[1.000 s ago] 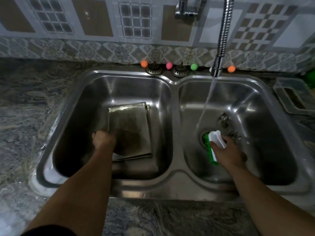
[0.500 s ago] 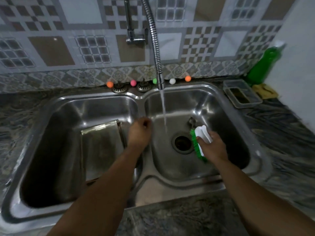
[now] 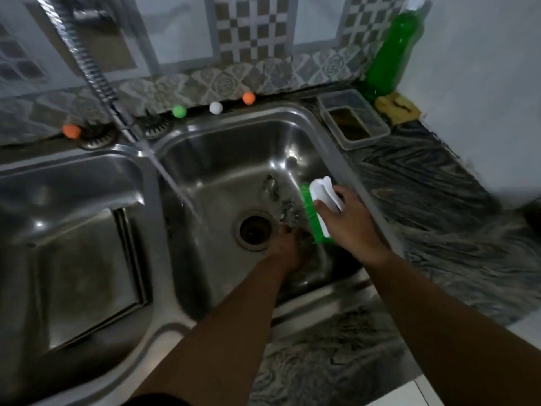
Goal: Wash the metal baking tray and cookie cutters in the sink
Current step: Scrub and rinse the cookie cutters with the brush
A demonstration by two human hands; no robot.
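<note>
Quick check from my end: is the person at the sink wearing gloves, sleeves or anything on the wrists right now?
No gloves. The left hand and the right hand are both bare, and so are both forearms up to the frame edge. No watch, bracelet or ring shows, though the picture is dim and blurred. A strip of dark fabric sits at the bottom edge by the left upper arm, possibly a sleeve.

right hand (image 3: 348, 221) gripping scrub brush (image 3: 317, 210), left hand (image 3: 288, 247) beside cookie cutters (image 3: 282, 200)

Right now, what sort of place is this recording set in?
Most likely a home kitchen: a steel double-basin sink set in a dark stone counter, a patterned tile backsplash, and a green bottle, probably dish soap, in the corner.
</note>
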